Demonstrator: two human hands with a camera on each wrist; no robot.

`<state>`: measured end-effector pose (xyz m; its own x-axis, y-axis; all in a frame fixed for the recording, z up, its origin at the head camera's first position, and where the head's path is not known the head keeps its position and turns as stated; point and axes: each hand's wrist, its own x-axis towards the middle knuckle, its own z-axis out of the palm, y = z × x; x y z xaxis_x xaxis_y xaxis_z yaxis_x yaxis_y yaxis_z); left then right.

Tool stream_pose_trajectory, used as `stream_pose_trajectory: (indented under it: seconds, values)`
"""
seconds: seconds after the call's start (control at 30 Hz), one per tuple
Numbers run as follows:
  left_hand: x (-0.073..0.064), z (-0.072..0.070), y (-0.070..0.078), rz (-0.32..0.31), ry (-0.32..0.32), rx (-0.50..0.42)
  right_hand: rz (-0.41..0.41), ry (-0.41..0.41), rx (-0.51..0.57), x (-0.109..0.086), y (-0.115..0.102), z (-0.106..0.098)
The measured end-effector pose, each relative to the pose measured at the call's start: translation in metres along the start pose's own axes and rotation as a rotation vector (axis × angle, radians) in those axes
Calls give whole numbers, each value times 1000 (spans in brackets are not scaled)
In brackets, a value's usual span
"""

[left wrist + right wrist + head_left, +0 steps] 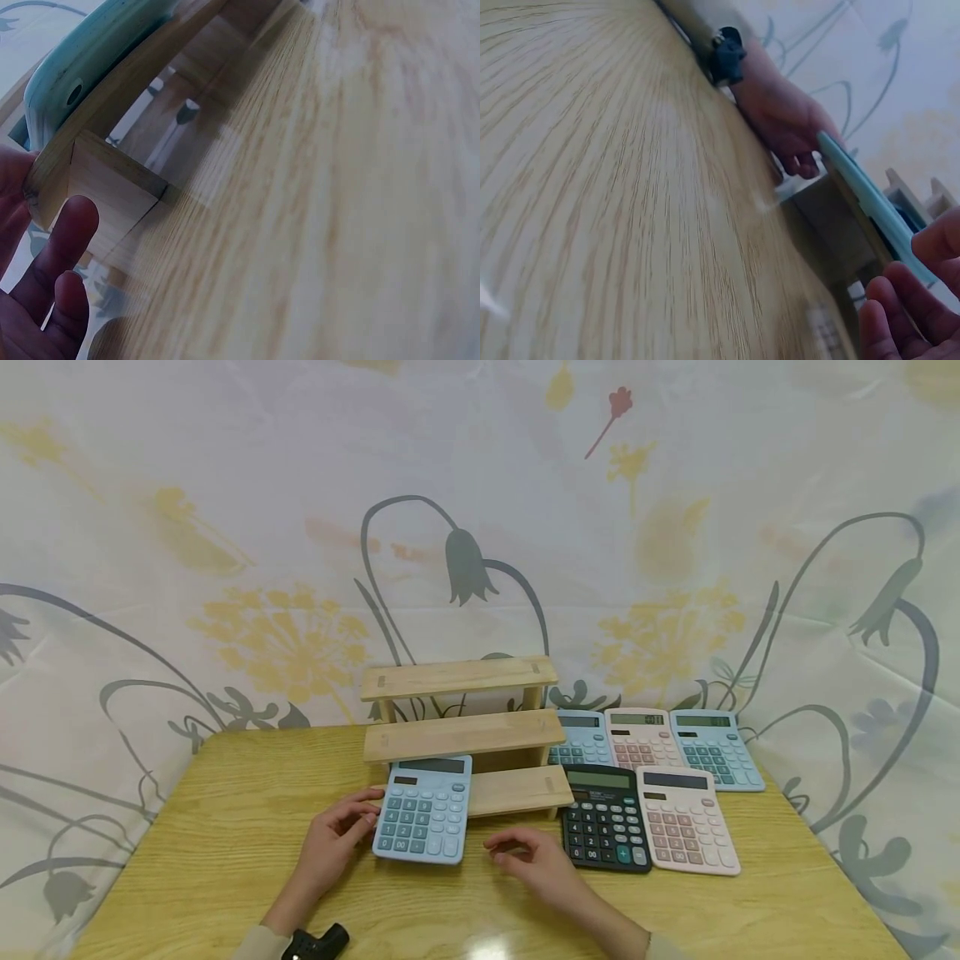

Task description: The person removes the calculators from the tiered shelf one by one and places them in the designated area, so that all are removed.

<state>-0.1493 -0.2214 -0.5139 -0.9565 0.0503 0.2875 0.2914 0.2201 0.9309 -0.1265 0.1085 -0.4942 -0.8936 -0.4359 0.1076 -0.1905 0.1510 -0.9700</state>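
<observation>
A light blue calculator [423, 810] rests on the left part of the lowest board of a three-step wooden rack [465, 735]. In the left wrist view the calculator's rounded edge [82, 75] lies along the top of that board. My left hand [333, 839] is at the calculator's left side, its fingers loosely bent; one finger is against the board's end in the left wrist view. To the right of the calculator, my right hand [536, 864] hovers with relaxed fingers. In the right wrist view its fingertips [885, 307] are near the calculator's edge and hold nothing visible.
Right of the rack stand two rows of calculators: a black one [606, 818] and a pink one [688, 821] in front, a blue [581, 739], a pink [643, 739] and another blue one [716, 750] behind. A flower-patterned cloth [480, 527] hangs behind the wooden table [225, 827].
</observation>
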Motion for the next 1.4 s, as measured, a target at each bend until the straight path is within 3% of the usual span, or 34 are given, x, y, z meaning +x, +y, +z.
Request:
stream_pose_trajectory:
  seconds: [0.6, 1.07, 1.4]
  values:
    - [1, -1, 1, 27, 5, 17, -4, -21, 40, 19, -10, 25]
    - [1, -1, 0, 8, 6, 33, 34, 20, 16, 22, -10, 29]
    - [1, 1, 2, 14, 14, -8, 45, 38, 74, 23, -10, 30]
